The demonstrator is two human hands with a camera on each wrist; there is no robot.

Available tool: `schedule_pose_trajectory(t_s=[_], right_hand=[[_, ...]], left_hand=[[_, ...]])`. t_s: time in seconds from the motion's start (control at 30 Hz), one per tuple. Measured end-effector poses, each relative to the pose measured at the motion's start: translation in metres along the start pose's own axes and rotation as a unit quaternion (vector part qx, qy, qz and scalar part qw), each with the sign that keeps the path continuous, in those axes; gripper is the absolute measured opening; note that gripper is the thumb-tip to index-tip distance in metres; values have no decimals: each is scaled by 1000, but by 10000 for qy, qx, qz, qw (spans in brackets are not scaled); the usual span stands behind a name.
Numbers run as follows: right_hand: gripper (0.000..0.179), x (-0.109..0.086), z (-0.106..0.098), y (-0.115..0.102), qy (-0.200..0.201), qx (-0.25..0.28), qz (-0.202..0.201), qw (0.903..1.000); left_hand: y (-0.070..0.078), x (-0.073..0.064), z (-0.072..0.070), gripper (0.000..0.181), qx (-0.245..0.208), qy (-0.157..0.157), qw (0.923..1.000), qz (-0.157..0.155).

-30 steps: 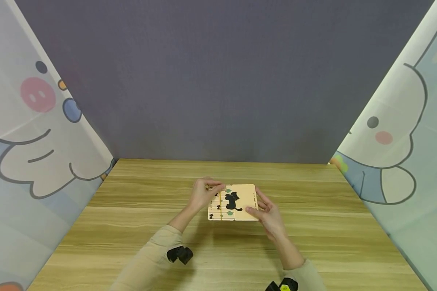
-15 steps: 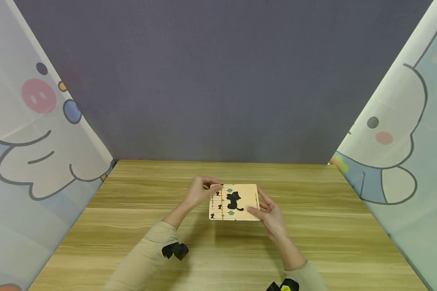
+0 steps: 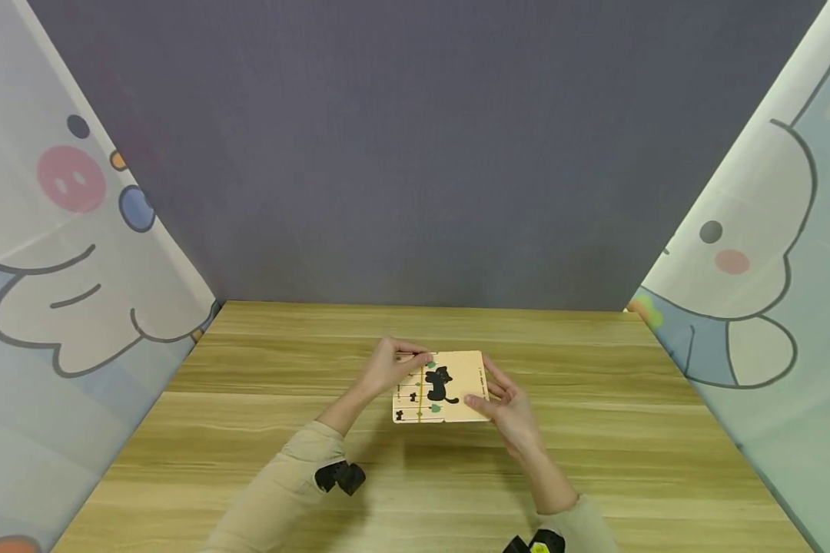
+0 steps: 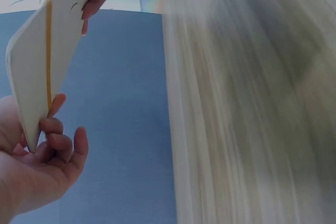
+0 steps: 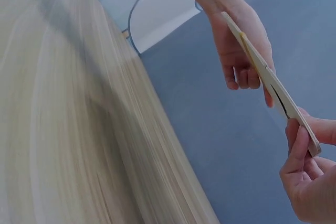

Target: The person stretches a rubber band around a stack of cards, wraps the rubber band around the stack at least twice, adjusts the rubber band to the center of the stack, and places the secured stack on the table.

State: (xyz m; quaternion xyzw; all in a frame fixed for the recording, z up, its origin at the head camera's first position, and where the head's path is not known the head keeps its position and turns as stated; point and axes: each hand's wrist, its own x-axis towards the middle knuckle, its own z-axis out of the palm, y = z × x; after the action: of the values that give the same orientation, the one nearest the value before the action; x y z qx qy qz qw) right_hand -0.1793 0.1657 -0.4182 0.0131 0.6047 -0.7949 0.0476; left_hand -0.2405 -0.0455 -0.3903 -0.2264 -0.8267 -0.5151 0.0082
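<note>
A thin, flat cream board [image 3: 466, 372] with a black cat, green leaves and dark lines printed on it is held up over the table. A narrow yellow elastic band [image 3: 420, 403] runs round it near its left end. My left hand [image 3: 385, 369] pinches the far left corner, thumb on top beside the band. At the right edge my right hand [image 3: 515, 418] grips the board, thumb on the printed face and fingers behind. Edge-on in the right wrist view, the board [image 5: 270, 82] shows a dark slit along its side. Its plain underside [image 4: 34, 72] with the band faces the left wrist camera.
The wood-grain table [image 3: 595, 430] lies below the hands. A dark grey panel [image 3: 415, 153] stands behind it, with cartoon-printed curtains [image 3: 34, 307] on both sides. Both forearms carry black wrist devices [image 3: 340, 478].
Over the last half second my left thumb has slid slightly right across the board, past the band. The board has shifted a little left and tilted slightly. My right hand keeps its grip.
</note>
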Motion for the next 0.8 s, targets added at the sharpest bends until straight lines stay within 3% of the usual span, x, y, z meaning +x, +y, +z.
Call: schedule_pose_trajectory(t_s=[0.17,0.33,0.53,0.8], right_hand=[[77,1,1,-2,78,-31,2,10000],[77,2,0,-3,140,-118,-27,9998],[77,1,-2,-3,184,-141,-52,9997],[76,-1,2,-2,138,-149,-184,9996]], left_hand=[[6,3,-4,20,257,88,9993,254],[7,4,-12,19,275,159,9995,82],[5,3,-16,16,98,-14,9999,15],[36,-8,-14,17,-198,-114,9996,164]])
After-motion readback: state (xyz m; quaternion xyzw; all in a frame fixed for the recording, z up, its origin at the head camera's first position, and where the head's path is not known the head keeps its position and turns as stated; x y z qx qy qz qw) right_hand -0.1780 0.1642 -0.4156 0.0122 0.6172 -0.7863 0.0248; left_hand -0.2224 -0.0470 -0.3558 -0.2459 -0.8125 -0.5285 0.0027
